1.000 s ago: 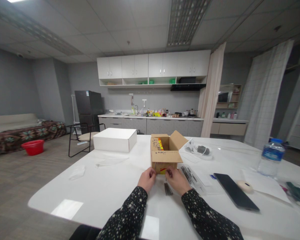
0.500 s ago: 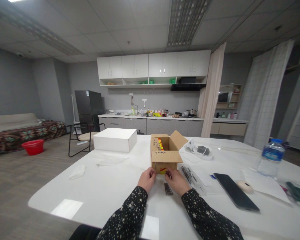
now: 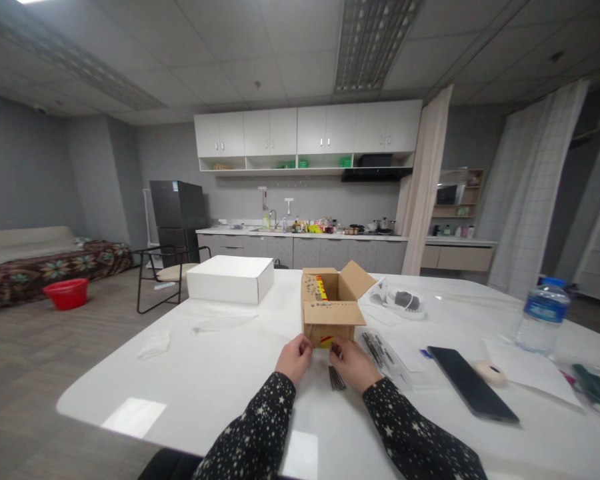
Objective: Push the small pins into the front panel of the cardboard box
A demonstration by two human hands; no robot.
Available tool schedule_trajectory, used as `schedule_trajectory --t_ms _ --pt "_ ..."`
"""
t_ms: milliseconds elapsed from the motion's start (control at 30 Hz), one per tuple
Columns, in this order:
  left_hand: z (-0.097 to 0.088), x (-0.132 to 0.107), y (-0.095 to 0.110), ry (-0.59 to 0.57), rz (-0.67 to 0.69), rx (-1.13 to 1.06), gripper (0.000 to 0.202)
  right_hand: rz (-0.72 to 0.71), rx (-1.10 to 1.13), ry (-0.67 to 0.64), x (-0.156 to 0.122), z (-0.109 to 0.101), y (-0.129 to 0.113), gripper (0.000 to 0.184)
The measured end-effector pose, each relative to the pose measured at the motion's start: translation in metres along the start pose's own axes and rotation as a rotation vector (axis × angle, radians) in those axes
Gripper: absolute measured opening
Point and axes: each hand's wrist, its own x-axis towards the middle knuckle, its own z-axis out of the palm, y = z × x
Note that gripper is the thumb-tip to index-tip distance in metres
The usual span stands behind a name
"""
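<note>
An open cardboard box (image 3: 329,335) with raised flaps and a red-and-yellow mark stands on the white table, right in front of my hands. My left hand (image 3: 294,360) is pinched closed at its lower left corner. Closed as well, my right hand (image 3: 353,363) rests at the lower right side of the box's front. Whatever the fingers of either hand hold is too small or hidden to make out. Several thin dark sticks (image 3: 337,379) lie in a small bunch just below my right hand. Beside that hand, a clear plastic tray (image 3: 400,367) contains more slim dark pieces.
On the table's far left sits a white box (image 3: 225,280). Crumpled white plastic (image 3: 154,345) lies nearer. To the right are a black phone (image 3: 473,383), a round beige object (image 3: 490,373), a water bottle (image 3: 543,317) and a white coil with a grey piece (image 3: 406,301).
My right fingers have shifted very slightly by the box front. The box, the sticks and my left hand look the same as before.
</note>
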Motion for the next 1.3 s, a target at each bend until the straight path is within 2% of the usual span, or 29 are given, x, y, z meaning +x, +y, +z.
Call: schedule_trajectory --t_ms 333,533,667,967,1100,1300 --pt "0.004 0.002 -0.008 0.005 0.019 -0.012 0.013 -0.2 0.135 0.013 -0.007 -0.009 -0.019 0.012" --pt "0.003 0.001 -0.006 0.001 0.006 -0.03 0.011 -0.331 0.137 0.055 -0.013 -0.011 -0.032 0.007" --pt "0.003 0.001 -0.006 0.001 0.019 -0.024 0.012 -0.448 0.14 0.198 -0.016 -0.013 -0.037 0.011" --pt "0.004 0.003 -0.008 0.0 0.02 -0.018 0.014 -0.608 0.171 0.702 -0.013 -0.017 -0.033 0.011" --pt "0.003 0.002 -0.007 0.003 0.006 0.004 0.015 -0.546 0.124 0.846 -0.008 -0.019 -0.03 0.012" --pt "0.003 0.002 -0.008 0.003 0.01 0.007 0.014 -0.478 0.022 0.923 -0.007 -0.027 -0.029 0.01"
